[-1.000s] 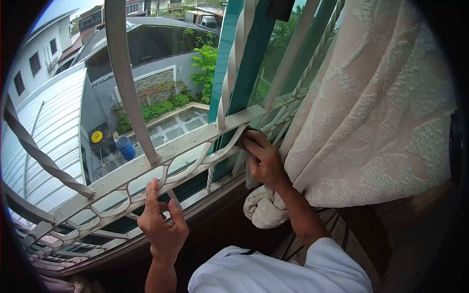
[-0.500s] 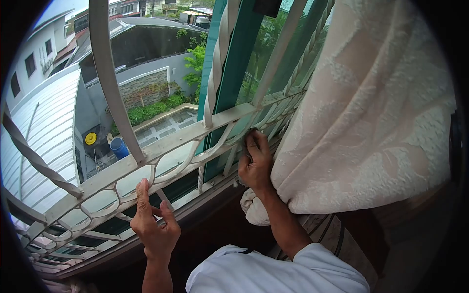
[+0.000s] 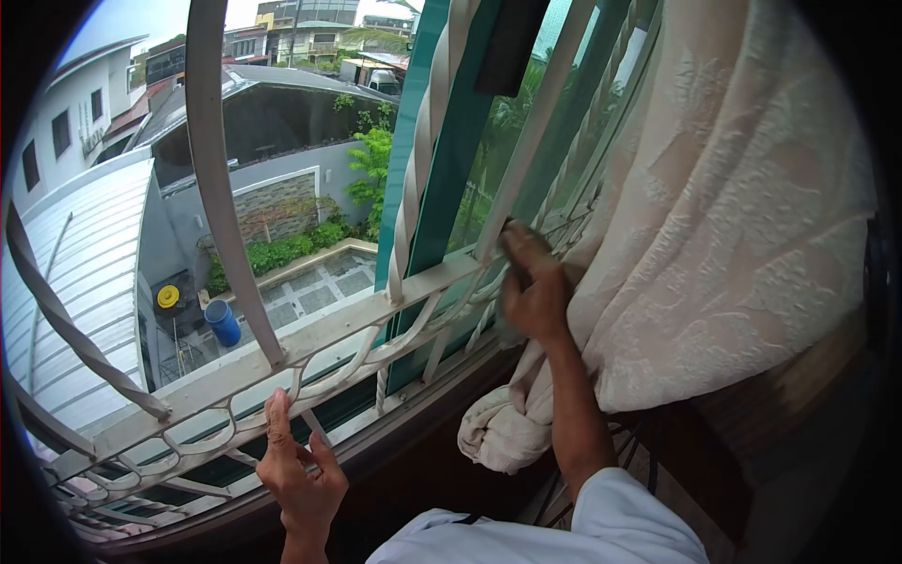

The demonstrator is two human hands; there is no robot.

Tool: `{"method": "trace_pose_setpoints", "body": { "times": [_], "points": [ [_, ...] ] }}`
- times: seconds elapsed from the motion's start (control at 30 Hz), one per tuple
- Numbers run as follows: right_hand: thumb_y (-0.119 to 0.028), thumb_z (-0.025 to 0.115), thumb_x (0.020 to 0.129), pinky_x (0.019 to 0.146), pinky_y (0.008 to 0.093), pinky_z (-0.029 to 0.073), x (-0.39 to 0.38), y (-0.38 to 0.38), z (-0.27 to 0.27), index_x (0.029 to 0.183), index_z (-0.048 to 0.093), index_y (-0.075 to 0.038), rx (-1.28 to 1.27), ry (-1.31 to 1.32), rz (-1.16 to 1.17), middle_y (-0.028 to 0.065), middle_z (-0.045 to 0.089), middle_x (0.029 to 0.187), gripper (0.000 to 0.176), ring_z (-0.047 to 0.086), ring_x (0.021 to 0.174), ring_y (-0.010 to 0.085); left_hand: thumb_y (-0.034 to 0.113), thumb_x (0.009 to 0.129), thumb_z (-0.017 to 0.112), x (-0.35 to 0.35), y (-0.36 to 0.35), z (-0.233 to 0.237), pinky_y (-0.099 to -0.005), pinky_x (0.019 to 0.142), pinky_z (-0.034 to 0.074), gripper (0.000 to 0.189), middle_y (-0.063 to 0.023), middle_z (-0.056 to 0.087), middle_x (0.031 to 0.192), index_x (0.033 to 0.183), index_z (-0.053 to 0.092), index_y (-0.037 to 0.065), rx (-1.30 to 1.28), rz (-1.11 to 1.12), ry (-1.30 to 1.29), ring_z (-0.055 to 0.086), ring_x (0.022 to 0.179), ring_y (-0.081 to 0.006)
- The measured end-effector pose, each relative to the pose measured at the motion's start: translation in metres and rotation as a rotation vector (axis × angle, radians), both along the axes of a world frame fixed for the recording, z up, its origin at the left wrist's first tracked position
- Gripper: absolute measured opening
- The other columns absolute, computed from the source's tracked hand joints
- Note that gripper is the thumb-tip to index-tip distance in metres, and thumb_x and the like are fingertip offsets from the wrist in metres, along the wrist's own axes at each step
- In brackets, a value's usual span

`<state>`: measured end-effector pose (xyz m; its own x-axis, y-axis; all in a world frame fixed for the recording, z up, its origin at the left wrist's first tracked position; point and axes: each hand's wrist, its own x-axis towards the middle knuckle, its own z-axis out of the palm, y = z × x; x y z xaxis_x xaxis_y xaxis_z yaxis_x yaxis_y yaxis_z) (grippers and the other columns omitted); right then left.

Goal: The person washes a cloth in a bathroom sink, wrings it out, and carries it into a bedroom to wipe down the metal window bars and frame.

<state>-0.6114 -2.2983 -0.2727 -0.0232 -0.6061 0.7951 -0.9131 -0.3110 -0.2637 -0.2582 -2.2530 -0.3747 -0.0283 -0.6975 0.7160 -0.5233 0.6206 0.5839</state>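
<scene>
My right hand (image 3: 533,287) presses against the white metal window grille (image 3: 331,331), where the horizontal rail meets an upright bar. It is blurred, and a small grey cloth (image 3: 508,331) seems to be held under the palm. Just right of this hand hangs a cream patterned curtain (image 3: 733,216), whose bunched lower end (image 3: 493,428) sits below my forearm. My left hand (image 3: 299,475) is lower left. Its index finger points up against the grille's curly lower band and its fingers are apart, holding nothing.
A teal window frame (image 3: 451,169) stands behind the grille, with a dark wooden sill (image 3: 413,414) below it. Outside and far below are rooftops, a paved yard, a blue barrel (image 3: 224,322) and a yellow disc (image 3: 168,297). Dark wire furniture (image 3: 648,442) shows under the curtain.
My right hand has slid up and to the right along the grille rail, toward the curtain. My left hand has stayed on the lower band, sitting a little lower in view.
</scene>
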Motion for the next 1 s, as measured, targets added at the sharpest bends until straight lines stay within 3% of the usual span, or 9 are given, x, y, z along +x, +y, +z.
{"method": "trace_pose_setpoints", "body": {
  "times": [0.03,0.1,0.17,0.27,0.33,0.47,0.57,0.83,1.0],
  "points": [
    [0.009,0.051,0.075,0.11,0.0391,0.043,0.004,0.001,0.003,0.122,0.064,0.01,-0.006,0.011,-0.002,0.0306,0.059,0.133,0.049,0.055,0.132,0.0394,-0.01,0.071,0.063,-0.004,-0.002,-0.002,-0.0254,0.048,0.043,0.074,-0.024,0.063,0.133,0.143,0.048,-0.005,-0.053,0.04,0.011,0.051,0.045,-0.0149],
    [0.009,0.052,0.073,0.111,0.0385,0.043,0.01,0.009,0.002,0.121,0.063,0.011,0.039,0.026,0.109,0.0299,0.061,0.132,0.049,0.056,0.13,0.0372,-0.01,0.071,0.063,-0.006,-0.003,-0.003,-0.0254,0.049,0.044,0.074,-0.0248,0.062,0.133,0.144,0.047,-0.005,-0.044,0.04,0.002,0.051,0.045,-0.0149],
    [0.007,0.053,0.072,0.108,0.0381,0.047,-0.023,0.003,0.003,0.122,0.066,0.007,0.06,0.118,-0.145,0.0264,0.062,0.131,0.052,0.059,0.127,0.0343,-0.01,0.072,0.062,-0.001,-0.004,-0.007,-0.0254,0.05,0.044,0.073,-0.0256,0.062,0.134,0.144,0.047,-0.005,-0.04,0.055,-0.009,0.051,0.045,-0.0149],
    [0.006,0.055,0.071,0.107,0.0375,0.048,-0.026,-0.007,0.0,0.122,0.066,0.006,0.047,0.067,-0.043,0.0256,0.062,0.132,0.052,0.059,0.127,0.033,-0.007,0.078,0.061,-0.003,-0.002,-0.012,-0.0273,0.047,0.049,0.065,-0.0329,0.058,0.133,0.14,0.047,-0.01,0.028,0.004,0.019,0.071,0.064,-0.028],
    [0.004,0.057,0.071,0.108,0.037,0.048,0.004,0.005,-0.009,0.122,0.066,0.006,0.01,-0.079,0.214,0.0262,0.061,0.133,0.052,0.059,0.127,0.0332,-0.007,0.077,0.062,-0.005,-0.003,-0.014,-0.0269,0.046,0.048,0.065,-0.0315,0.059,0.132,0.141,0.047,-0.009,-0.012,0.025,0.013,0.069,0.061,-0.0254],
    [0.004,0.058,0.071,0.107,0.0378,0.048,-0.019,0.008,0.003,0.124,0.065,0.007,0.051,0.141,-0.129,0.0278,0.062,0.13,0.054,0.06,0.124,0.0365,-0.007,0.077,0.062,-0.002,-0.001,-0.006,-0.0261,0.045,0.047,0.065,-0.03,0.06,0.132,0.141,0.047,-0.008,0.023,0.051,-0.028,0.066,0.057,-0.0235],
    [0.003,0.057,0.071,0.107,0.0385,0.048,-0.018,-0.005,-0.002,0.122,0.066,0.006,-0.01,0.141,-0.155,0.0262,0.062,0.131,0.052,0.062,0.121,0.0359,-0.007,0.077,0.062,-0.002,-0.001,-0.007,-0.0259,0.045,0.046,0.064,-0.0293,0.061,0.132,0.139,0.049,-0.008,0.033,0.026,0.044,0.064,0.053,-0.0213],
    [0.005,0.055,0.073,0.105,0.0378,0.049,-0.036,-0.002,-0.001,0.125,0.066,0.003,0.022,0.106,-0.074,0.0262,0.062,0.131,0.053,0.06,0.125,0.0356,-0.005,0.077,0.063,-0.002,0.0,-0.003,-0.024,0.043,0.04,0.062,-0.0269,0.063,0.13,0.138,0.051,-0.006,0.012,0.05,0.044,0.056,0.044,-0.0155],
    [0.009,0.054,0.073,0.102,0.036,0.051,0.009,0.023,-0.01,0.122,0.067,0.005,-0.022,-0.083,0.183,0.0251,0.063,0.131,0.051,0.063,0.122,0.035,-0.011,0.074,0.061,-0.012,0.003,0.01,-0.0219,0.049,0.042,0.065,-0.0229,0.067,0.128,0.138,0.052,-0.005,0.049,0.088,0.062,0.055,0.046,-0.0087]
  ]
}}
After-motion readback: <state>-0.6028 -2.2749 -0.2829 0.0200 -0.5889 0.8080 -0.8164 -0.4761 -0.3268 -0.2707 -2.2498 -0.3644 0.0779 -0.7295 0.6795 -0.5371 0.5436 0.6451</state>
